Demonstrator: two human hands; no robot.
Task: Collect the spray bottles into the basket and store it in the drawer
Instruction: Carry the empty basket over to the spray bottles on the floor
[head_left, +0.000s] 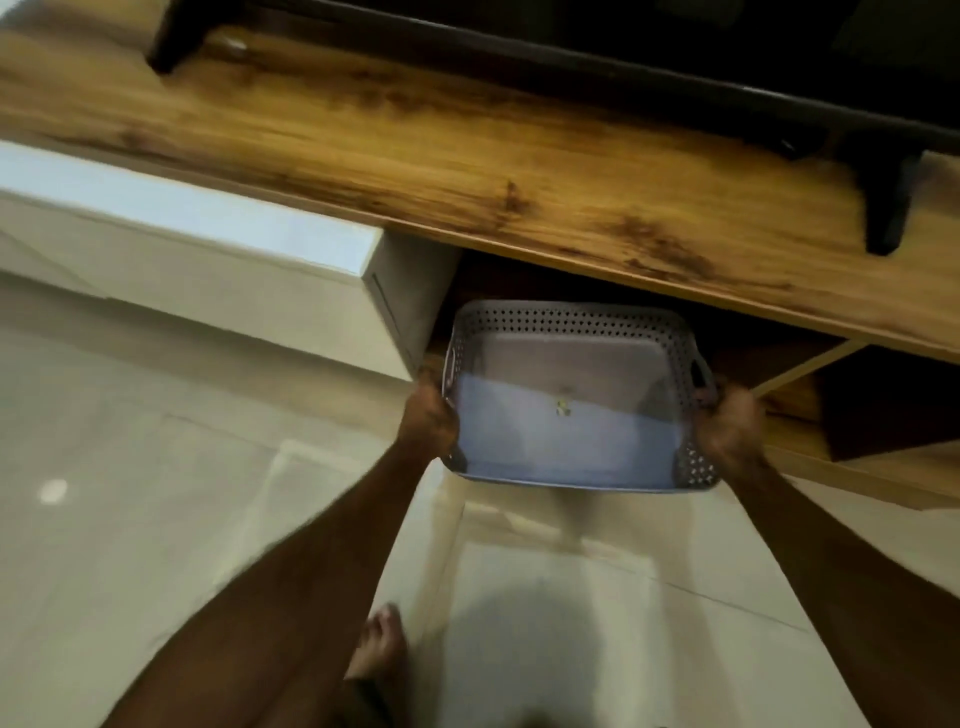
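Observation:
A grey perforated plastic basket (571, 332) is held level in front of an open compartment under a wooden cabinet top (467, 171). Its back half lies beneath the top's edge, its front half juts over the floor. My left hand (428, 415) grips the basket's left handle and my right hand (730, 421) grips the right handle. Inside the basket I see only a small yellowish speck on the bottom. No spray bottle is in view. The frame is blurred.
A white drawer front (208, 270) stands pulled out to the left of the basket. A black TV stand's feet (888, 208) rest on the wooden top. Pale floor tiles (130, 519) lie below, and a bare foot (382, 644) shows at the bottom.

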